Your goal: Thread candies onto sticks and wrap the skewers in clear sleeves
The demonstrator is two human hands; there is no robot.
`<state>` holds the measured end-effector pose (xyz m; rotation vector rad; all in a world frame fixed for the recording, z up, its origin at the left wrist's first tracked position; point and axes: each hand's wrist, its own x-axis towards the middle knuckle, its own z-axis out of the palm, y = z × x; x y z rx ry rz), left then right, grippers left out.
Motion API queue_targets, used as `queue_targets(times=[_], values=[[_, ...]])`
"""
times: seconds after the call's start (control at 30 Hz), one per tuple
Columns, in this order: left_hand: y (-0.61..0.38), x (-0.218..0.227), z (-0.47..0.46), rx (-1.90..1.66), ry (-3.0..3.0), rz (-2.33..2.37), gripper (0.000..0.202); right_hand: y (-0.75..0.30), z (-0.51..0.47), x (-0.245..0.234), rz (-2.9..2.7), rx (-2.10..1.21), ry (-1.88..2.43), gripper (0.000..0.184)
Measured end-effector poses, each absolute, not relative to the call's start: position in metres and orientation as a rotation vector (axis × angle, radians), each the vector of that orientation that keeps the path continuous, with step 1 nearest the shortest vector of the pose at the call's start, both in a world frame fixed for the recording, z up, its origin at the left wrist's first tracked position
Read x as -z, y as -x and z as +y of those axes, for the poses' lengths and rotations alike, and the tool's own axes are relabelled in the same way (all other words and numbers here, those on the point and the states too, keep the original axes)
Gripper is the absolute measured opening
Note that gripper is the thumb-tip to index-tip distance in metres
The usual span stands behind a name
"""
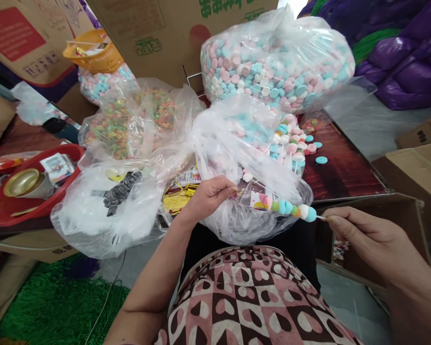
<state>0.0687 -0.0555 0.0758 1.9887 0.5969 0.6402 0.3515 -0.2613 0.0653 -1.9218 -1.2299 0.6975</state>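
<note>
A marshmallow skewer (287, 207) stretches between my hands above a clear plastic bag, with blue, white, pink, green and orange pieces threaded on it. My right hand (369, 235) pinches the bare white stick at its right end. At the other end, my left hand (210, 197) is closed, pinching the gathered tip of a clear wrapper (244, 197) that seems to cover the candy, with a small printed card inside. Yellow twist ties (177, 197) lie just left of my left wrist. Finished-looking skewers (290, 141) are piled behind, partly under plastic.
A big bag of marshmallows (266, 72) stands at the back, beside a bag of gummy rings (129, 120). At left are a red basin (0, 206) and an orange basket (100, 57). Loose blue marshmallows (321, 160) lie on the table (352, 179). Open cardboard boxes (416, 163) stand at right.
</note>
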Motion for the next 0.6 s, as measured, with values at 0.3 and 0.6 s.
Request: queue_targets(times=[0.3,0.6], values=[[-0.069,-0.082,-0.066,-0.812,-2.22,0.684,0.03,-0.335,-0.251,-0.061,-0.932,-0.675,1.85,0.034],[-0.068,-0.084,-0.072,-0.964,-2.506,0.641,0.025,-0.337,-0.254,-0.064,-1.108,-0.615,1.898,0.033]])
